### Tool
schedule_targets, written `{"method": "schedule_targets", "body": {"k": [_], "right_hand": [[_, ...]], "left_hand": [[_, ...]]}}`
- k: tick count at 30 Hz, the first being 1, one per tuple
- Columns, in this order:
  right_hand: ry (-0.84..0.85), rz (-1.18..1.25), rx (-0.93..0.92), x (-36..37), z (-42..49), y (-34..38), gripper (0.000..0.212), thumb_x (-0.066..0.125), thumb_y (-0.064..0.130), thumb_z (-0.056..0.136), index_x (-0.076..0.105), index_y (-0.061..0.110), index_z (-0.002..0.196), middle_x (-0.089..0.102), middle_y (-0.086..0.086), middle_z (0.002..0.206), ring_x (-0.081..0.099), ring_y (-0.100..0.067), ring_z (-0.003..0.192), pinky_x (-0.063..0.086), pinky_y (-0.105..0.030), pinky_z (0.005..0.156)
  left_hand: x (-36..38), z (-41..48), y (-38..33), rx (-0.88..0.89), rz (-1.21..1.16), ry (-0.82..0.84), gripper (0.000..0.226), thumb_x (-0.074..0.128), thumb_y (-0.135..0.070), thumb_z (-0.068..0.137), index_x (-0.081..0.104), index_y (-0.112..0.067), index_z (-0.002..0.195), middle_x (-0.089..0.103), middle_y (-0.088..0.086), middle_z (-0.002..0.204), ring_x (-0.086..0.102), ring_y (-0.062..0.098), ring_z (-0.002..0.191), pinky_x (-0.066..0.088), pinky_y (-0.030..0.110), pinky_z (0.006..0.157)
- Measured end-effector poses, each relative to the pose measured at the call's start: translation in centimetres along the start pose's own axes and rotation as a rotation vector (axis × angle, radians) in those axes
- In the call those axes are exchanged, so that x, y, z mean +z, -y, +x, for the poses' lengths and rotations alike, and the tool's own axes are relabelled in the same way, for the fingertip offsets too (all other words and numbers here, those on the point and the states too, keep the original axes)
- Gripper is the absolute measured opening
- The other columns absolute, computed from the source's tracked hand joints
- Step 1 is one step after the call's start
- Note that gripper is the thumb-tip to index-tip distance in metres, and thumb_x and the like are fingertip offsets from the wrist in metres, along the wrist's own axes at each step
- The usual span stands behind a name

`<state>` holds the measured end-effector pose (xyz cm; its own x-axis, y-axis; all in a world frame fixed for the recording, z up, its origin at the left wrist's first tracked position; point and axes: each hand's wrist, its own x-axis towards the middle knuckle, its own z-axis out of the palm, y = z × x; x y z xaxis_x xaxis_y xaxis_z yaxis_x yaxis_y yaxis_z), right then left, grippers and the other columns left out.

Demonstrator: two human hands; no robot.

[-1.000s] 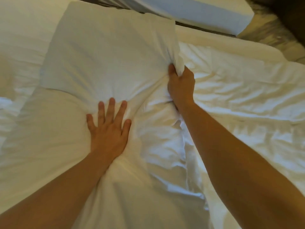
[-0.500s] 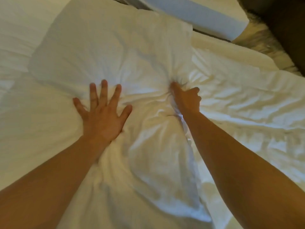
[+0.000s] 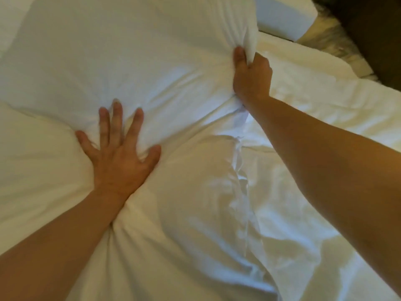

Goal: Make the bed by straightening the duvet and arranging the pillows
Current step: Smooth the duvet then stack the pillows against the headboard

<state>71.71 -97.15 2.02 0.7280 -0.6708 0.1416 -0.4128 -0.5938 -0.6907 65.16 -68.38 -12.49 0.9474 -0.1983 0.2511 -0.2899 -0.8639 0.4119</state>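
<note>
A white upper pillow [image 3: 134, 61] fills the top middle of the head view and rests on a second white pillow [image 3: 184, 213] that lies nearer me. My left hand [image 3: 119, 157] lies flat with fingers spread on the near edge of the upper pillow, pressing into it. My right hand [image 3: 251, 77] is closed on the right corner of that upper pillow, with a fold of its fabric bunched up between thumb and fingers. A wrinkled white duvet [image 3: 325, 148] spreads to the right under my right forearm.
A white block-shaped headboard or bedside piece [image 3: 286, 16] stands at the top right. Beyond it is a dark floor or wall [image 3: 368, 29] and the bed's edge. More white bedding [image 3: 13, 22] lies at the far left.
My right hand has moved up and right and again pinches the pillow's right corner. The upper pillow looks pulled wider and nearer. My left hand stays pressed flat on its near edge.
</note>
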Motion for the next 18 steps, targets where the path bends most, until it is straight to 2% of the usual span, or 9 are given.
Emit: {"method": "schedule_targets", "body": {"k": [1, 4, 6, 8, 10, 13, 15, 16, 18], "right_hand": [[0.017, -0.085, 0.013, -0.1, 0.1, -0.9, 0.058, 0.043, 0.060, 0.103, 0.066, 0.011, 0.126, 0.071, -0.011, 0.119, 0.065, -0.030, 0.106, 0.047, -0.034, 0.082], [0.177, -0.160, 0.298, 1.6, -1.0, -3.5, 0.068, 0.039, 0.059, 0.105, 0.045, 0.008, 0.150, 0.058, -0.017, 0.144, 0.056, -0.037, 0.131, 0.044, -0.038, 0.103], [0.135, -0.196, 0.347, 2.8, -1.7, -2.7, 0.075, 0.039, 0.059, 0.104, 0.026, 0.013, 0.161, 0.046, -0.015, 0.154, 0.046, -0.038, 0.140, 0.037, -0.047, 0.111], [0.068, -0.357, 0.239, 2.4, -2.9, -0.5, 0.078, 0.039, 0.056, 0.104, 0.006, 0.024, 0.166, 0.029, -0.013, 0.163, 0.034, -0.036, 0.146, 0.031, -0.057, 0.112], [0.087, -0.417, 0.064, 0.9, -5.6, 1.5, 0.079, 0.040, 0.058, 0.102, 0.000, 0.035, 0.166, 0.011, -0.013, 0.171, 0.017, -0.039, 0.155, 0.026, -0.067, 0.113], [0.388, -0.510, -0.119, -0.3, -12.9, 3.0, 0.081, 0.037, 0.072, 0.097, 0.004, 0.042, 0.165, -0.014, -0.012, 0.173, -0.016, -0.040, 0.158, 0.010, -0.079, 0.113], [0.605, -0.637, -0.143, -0.3, -17.9, 1.1, 0.090, 0.033, 0.082, 0.092, -0.003, 0.042, 0.164, -0.025, -0.011, 0.171, -0.027, -0.039, 0.155, 0.003, -0.083, 0.110], [0.639, -0.686, -0.142, -0.4, -19.6, -0.9, 0.093, 0.031, 0.085, 0.090, -0.010, 0.043, 0.163, -0.030, -0.010, 0.169, -0.030, -0.038, 0.154, 0.001, -0.084, 0.109], [0.587, -0.700, -0.121, -0.8, -20.8, -5.9, 0.099, 0.029, 0.091, 0.085, -0.021, 0.049, 0.158, -0.036, -0.005, 0.167, -0.027, -0.037, 0.156, 0.000, -0.080, 0.113]], "left_hand": [[0.0, 0.0, -0.2, 0.020, 0.004, -0.001, 0.084, 0.037, -0.072, 0.088, 0.015, -0.041, 0.164, -0.006, -0.003, 0.174, -0.006, 0.023, 0.161, -0.002, 0.076, 0.116], [0.4, -0.2, -0.2, 0.055, 0.064, 0.032, 0.082, 0.028, -0.077, 0.091, 0.017, -0.040, 0.163, -0.002, -0.003, 0.175, -0.006, 0.022, 0.161, -0.001, 0.078, 0.115], [0.5, 0.0, 0.0, 0.022, 0.076, 0.058, 0.082, 0.024, -0.079, 0.091, 0.016, -0.041, 0.164, -0.003, -0.003, 0.175, -0.008, 0.023, 0.161, -0.002, 0.078, 0.116], [0.4, 0.1, 0.0, 0.012, 0.074, 0.070, 0.083, 0.024, -0.079, 0.090, 0.015, -0.041, 0.164, -0.003, -0.002, 0.175, -0.008, 0.024, 0.160, -0.002, 0.078, 0.115], [0.5, 0.1, -0.1, 0.011, 0.085, 0.083, 0.084, 0.024, -0.080, 0.090, 0.013, -0.041, 0.164, -0.004, -0.002, 0.175, -0.009, 0.024, 0.160, -0.002, 0.078, 0.115], [0.3, 0.2, -0.2, 0.002, 0.102, 0.097, 0.086, 0.022, -0.083, 0.089, 0.010, -0.042, 0.164, -0.006, -0.003, 0.174, -0.010, 0.025, 0.160, -0.003, 0.078, 0.115], [0.0, 0.3, -0.3, -0.010, 0.106, 0.118, 0.087, 0.021, -0.084, 0.088, 0.008, -0.044, 0.163, -0.008, -0.004, 0.174, -0.010, 0.024, 0.160, -0.003, 0.078, 0.116], [-0.1, 0.3, -0.4, -0.014, 0.110, 0.134, 0.088, 0.022, -0.085, 0.087, 0.006, -0.045, 0.163, -0.009, -0.005, 0.174, -0.011, 0.024, 0.160, -0.004, 0.078, 0.116], [-0.3, 0.3, -0.7, -0.029, 0.122, 0.164, 0.092, 0.027, -0.087, 0.084, 0.002, -0.046, 0.163, -0.012, -0.005, 0.174, -0.014, 0.024, 0.160, -0.005, 0.077, 0.116]]}}
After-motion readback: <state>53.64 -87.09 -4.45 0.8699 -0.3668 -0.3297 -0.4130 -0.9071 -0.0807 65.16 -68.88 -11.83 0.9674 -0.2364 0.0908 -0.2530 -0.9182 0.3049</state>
